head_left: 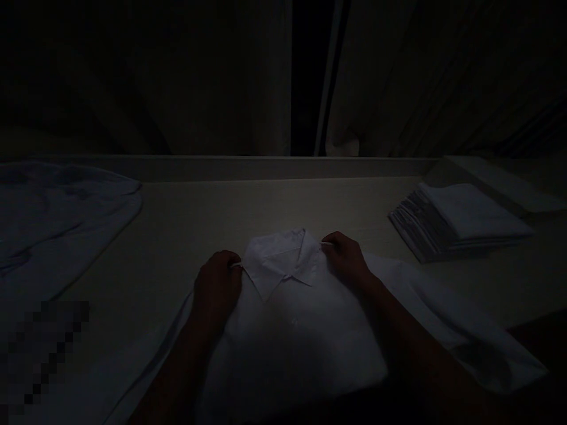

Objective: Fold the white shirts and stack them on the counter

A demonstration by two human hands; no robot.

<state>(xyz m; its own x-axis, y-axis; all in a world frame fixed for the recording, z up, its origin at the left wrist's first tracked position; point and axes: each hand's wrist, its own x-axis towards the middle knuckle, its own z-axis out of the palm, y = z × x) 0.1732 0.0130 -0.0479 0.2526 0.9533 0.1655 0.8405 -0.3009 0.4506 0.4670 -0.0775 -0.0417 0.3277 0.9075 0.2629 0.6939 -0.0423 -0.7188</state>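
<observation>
A white collared shirt (292, 319) lies flat on the pale table (186, 236), front side up, collar pointing away from me. My left hand (217, 286) pinches the fabric at the left end of the collar. My right hand (348, 257) pinches the fabric at the right end of the collar. One sleeve spreads out to the right (465, 330) and the other trails toward the lower left. The scene is very dim.
A stack of folded white cloths (460, 227) sits at the right rear of the table. A loose pale garment (53, 218) lies heaped at the left. Dark curtains (221, 77) hang behind the table's raised back edge.
</observation>
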